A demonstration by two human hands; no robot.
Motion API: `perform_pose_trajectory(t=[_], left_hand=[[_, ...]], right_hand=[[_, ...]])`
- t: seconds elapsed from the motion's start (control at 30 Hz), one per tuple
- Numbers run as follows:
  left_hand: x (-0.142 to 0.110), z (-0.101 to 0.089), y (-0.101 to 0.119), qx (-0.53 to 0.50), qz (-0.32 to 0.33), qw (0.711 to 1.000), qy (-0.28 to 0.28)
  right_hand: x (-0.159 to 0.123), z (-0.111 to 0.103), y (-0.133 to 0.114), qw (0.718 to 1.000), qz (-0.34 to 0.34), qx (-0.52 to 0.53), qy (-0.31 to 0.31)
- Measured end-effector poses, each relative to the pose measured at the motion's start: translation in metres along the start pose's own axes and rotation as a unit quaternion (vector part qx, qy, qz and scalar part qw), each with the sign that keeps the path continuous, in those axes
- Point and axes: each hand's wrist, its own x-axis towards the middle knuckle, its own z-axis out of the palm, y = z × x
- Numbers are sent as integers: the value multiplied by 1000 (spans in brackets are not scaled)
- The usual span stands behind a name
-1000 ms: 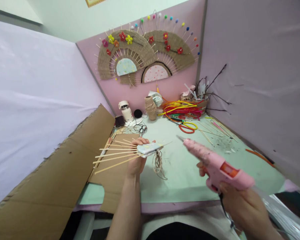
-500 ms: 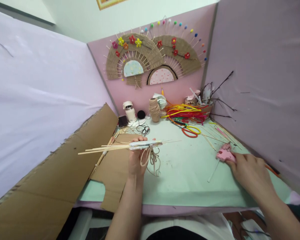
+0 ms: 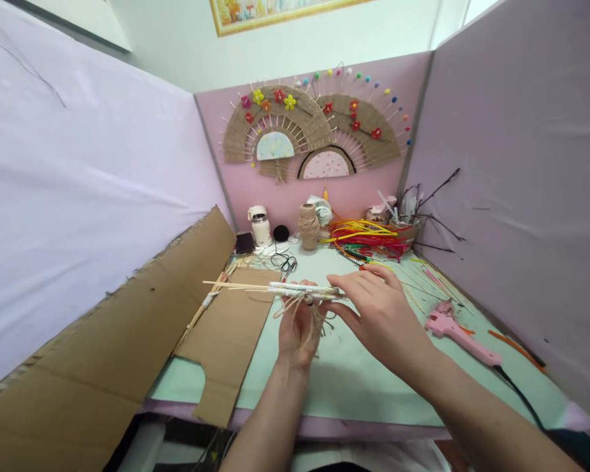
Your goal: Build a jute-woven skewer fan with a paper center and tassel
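Note:
A stick fan (image 3: 288, 288), seen edge-on, is held level above the table, its thin wooden sticks (image 3: 231, 286) pointing left. It has a pale, layered base. My left hand (image 3: 301, 331) grips the base from below, fingers partly hidden behind it. A twine bow (image 3: 295, 305) with loose ends hangs from the base over that palm. At the base's right end, my right hand (image 3: 383, 314) pinches the edge between thumb and fingers. The pink glue gun (image 3: 465, 337) lies on the table at right, untouched, with its black cord trailing off.
Cardboard (image 3: 231, 334) lies to the left beside a bundle of sticks (image 3: 209, 298). At the back stand a white bottle (image 3: 261, 227), a twine spool (image 3: 309, 227), coloured pipe cleaners (image 3: 368, 237) and a pot of twigs (image 3: 404, 231). Woven fans (image 3: 280, 108) hang on the pink panel.
My right hand has let go of the glue gun and moved left to pinch the fan's right end. My left hand has brought the fan slightly right. The head view has tilted up.

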Motion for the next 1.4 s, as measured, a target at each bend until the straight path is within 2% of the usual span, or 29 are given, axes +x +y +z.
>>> perform_pose_trajectory(t=[0.13,0.27,0.4,0.47,0.53,0.63,0.77,0.9,1.0,1.13,1.23,1.33,1.4], left_hand=[[4,-5,3,-40,-26,999,24],[4,-16,5,38,-50,998,29],[-11,-32,10,142,-79,984,71],[-20,-34,16,206,-105,972,46],[-28,-29,23,269,-124,955,-20],[-30,-16,32,364,-110,921,-86],[-25,-2,41,509,-33,856,-81],[-20,4,52,637,71,763,-84],[-14,9,58,704,109,692,-115],[-5,17,63,768,167,597,-165],[1,22,67,788,229,535,-202],[4,25,71,797,270,488,-231],[3,24,74,800,285,470,-243]], right_hand=[[7,16,5,999,7,25,-25],[13,17,19,997,41,4,-67],[18,10,37,989,66,-54,-121],[17,6,45,981,72,-81,-160],[14,3,49,973,70,-99,-198],[9,0,50,963,71,-102,-240],[5,-5,47,952,92,-100,-274],[3,-11,45,949,93,-104,-282],[2,-13,45,951,90,-101,-277],[1,-12,45,955,79,-93,-272],[2,-14,46,956,72,-75,-274],[1,-18,49,962,54,-55,-262],[1,-20,51,965,42,-44,-254]])
